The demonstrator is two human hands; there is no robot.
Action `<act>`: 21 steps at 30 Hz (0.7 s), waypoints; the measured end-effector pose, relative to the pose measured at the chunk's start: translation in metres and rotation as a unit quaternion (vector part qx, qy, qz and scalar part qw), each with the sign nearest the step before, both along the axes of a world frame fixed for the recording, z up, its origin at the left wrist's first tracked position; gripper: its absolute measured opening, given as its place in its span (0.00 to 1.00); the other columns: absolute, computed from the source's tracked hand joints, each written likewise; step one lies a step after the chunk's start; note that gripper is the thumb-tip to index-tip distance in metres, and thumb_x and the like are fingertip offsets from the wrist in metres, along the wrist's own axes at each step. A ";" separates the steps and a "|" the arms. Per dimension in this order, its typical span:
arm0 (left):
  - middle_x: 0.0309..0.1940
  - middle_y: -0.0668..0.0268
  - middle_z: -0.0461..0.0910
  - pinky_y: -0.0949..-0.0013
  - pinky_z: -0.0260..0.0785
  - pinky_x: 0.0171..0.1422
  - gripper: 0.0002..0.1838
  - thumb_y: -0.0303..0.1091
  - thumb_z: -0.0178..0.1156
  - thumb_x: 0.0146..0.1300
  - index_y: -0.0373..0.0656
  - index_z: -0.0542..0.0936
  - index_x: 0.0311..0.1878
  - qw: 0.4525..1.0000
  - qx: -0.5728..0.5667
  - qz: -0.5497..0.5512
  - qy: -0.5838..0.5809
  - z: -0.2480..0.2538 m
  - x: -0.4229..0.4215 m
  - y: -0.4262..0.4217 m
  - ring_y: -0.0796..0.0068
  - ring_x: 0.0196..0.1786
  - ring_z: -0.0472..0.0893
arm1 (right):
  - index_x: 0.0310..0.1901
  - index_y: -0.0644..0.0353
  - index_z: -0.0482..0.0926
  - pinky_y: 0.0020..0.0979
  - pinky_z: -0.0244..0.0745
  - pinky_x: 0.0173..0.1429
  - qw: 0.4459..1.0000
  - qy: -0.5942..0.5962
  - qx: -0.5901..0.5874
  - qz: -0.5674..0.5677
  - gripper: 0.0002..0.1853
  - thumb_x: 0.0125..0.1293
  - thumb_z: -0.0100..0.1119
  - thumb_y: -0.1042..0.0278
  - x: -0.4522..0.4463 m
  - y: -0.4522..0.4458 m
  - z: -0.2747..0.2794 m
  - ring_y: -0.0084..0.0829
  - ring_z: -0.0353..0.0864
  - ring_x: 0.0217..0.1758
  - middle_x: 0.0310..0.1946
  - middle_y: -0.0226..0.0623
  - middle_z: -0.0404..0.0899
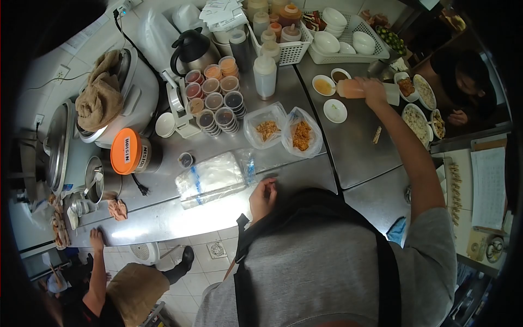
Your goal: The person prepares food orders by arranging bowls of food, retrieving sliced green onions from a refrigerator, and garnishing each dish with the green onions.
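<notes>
My right hand (pixel 375 91) grips a squeeze bottle (pixel 350 89) that lies nearly level in the air, its orange-filled end pointing left toward small white bowls. Nearest that end are a bowl of brown sauce (pixel 340 74) and a bowl of yellow-orange sauce (pixel 323 85). Below them stands a white bowl with green bits (pixel 335 110). By the counter's front edge, my left hand (pixel 263 197) has its fingers curled in, with nothing visible in them. It is close to a stack of clear plastic bags (pixel 211 179). Two open plastic bags of orange-brown food (pixel 301 136) sit farther back.
Stacked sauce cups (pixel 213 101), a standing squeeze bottle (pixel 265 78) and an orange-lidded Hoisin tub (pixel 126 151) occupy the left counter. Plates of rice (pixel 416 124) stand at right, near another person (pixel 463 87). A co-worker's hand (pixel 96 240) rests on the counter at lower left.
</notes>
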State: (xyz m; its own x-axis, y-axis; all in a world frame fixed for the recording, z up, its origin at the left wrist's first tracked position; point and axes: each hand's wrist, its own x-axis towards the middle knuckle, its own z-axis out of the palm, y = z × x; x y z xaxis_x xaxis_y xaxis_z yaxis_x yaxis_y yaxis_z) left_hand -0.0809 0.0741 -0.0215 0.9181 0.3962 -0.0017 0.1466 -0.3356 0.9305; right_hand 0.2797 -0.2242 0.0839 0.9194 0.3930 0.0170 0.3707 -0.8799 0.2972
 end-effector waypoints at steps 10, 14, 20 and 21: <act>0.25 0.64 0.78 0.73 0.70 0.37 0.10 0.27 0.60 0.60 0.43 0.79 0.45 1.000 0.015 -0.003 -0.006 0.003 0.001 0.000 0.74 0.29 0.79 | 0.60 0.46 0.71 0.38 0.71 0.57 0.995 -0.042 0.091 -0.016 0.34 0.48 0.60 0.84 -0.015 -0.020 -0.030 0.39 0.78 0.50 0.51 0.34 0.78; 0.26 0.64 0.80 0.74 0.71 0.38 0.09 0.27 0.60 0.60 0.45 0.80 0.44 1.000 0.018 0.005 0.011 0.002 0.001 -0.001 0.77 0.30 0.80 | 0.61 0.49 0.68 0.38 0.72 0.58 0.981 -0.006 0.177 -0.078 0.36 0.46 0.63 0.80 -0.029 -0.018 -0.033 0.41 0.77 0.53 0.53 0.34 0.77; 0.27 0.63 0.80 0.73 0.72 0.38 0.09 0.28 0.61 0.60 0.47 0.80 0.44 0.999 0.044 0.005 0.022 0.005 0.003 0.000 0.73 0.30 0.81 | 0.61 0.53 0.66 0.34 0.72 0.59 0.879 0.033 0.455 -0.137 0.41 0.41 0.72 0.71 -0.055 0.019 0.013 0.39 0.77 0.55 0.52 0.41 0.78; 0.27 0.63 0.80 0.73 0.72 0.38 0.09 0.28 0.61 0.60 0.47 0.80 0.45 0.998 0.057 0.000 0.022 0.002 0.003 0.001 0.73 0.31 0.81 | 0.60 0.54 0.66 0.34 0.73 0.58 0.861 0.031 0.489 -0.136 0.41 0.40 0.73 0.70 -0.056 0.027 0.025 0.37 0.78 0.55 0.52 0.41 0.78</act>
State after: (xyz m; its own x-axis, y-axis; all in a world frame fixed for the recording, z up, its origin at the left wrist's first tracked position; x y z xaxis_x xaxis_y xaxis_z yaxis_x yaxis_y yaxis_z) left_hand -0.0781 0.0747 -0.0190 0.9182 0.3962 0.0019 0.1873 -0.4382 0.8791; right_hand 0.2237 -0.1970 0.1086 0.9862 -0.0125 0.1649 0.0989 -0.7545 -0.6488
